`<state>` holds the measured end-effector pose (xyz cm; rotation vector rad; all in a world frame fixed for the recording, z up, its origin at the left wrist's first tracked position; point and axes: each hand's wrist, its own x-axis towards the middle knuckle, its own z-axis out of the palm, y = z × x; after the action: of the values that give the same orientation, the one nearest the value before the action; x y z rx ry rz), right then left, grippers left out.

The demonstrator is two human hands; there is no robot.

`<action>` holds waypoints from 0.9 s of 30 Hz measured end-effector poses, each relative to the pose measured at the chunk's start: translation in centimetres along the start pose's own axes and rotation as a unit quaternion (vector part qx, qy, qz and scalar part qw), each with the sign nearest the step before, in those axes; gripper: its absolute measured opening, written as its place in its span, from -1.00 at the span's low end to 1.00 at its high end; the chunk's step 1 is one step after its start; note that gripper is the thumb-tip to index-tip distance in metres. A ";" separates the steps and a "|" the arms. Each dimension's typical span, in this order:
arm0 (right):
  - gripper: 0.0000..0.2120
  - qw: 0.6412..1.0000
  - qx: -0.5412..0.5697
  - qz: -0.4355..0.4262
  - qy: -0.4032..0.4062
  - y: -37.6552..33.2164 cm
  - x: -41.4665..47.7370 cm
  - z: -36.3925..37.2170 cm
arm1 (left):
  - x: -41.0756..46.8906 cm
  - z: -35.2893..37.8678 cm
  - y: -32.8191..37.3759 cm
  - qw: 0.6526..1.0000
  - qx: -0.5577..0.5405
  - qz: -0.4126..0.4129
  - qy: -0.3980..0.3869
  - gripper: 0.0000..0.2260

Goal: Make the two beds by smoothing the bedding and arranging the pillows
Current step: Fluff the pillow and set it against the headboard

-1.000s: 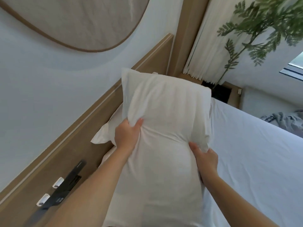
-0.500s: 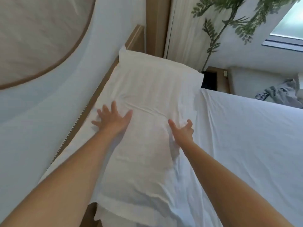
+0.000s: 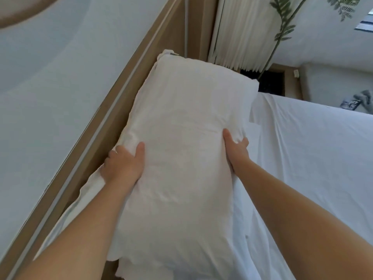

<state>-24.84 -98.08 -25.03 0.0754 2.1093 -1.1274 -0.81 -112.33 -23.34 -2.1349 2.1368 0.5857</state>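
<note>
A large white pillow [image 3: 181, 142] fills the middle of the head view, lying lengthwise along the wooden headboard [image 3: 121, 110]. My left hand [image 3: 124, 164] grips its left edge, thumb on top and fingers tucked under. My right hand [image 3: 236, 146] grips its right edge the same way. Below the pillow on the left, the edge of a second white pillow [image 3: 66, 219] shows. The bed's white sheet [image 3: 312, 168] spreads to the right, lightly creased.
A pale wall [image 3: 50, 87] rises behind the headboard. White pleated curtains [image 3: 242, 33] and a leafy green plant [image 3: 282, 29] stand beyond the bed's far end. A grey garment [image 3: 357, 100] lies at the far right.
Half a second ago both hands lay flat and spread on the pillow. Now they grip its two sides, and the pillow sits bunched and plumper, closer to the headboard.
</note>
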 end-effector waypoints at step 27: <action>-0.35 0.771 -0.544 -0.327 -0.052 1.5 -1.5 3.5 | -4.9 5.7 2.0 0.964 0.120 0.238 -0.012 -0.32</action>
<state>-21.16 -99.37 -26.37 -1.3102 2.4116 -0.0359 -3.87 -105.95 -26.62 -1.4889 2.5657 0.3461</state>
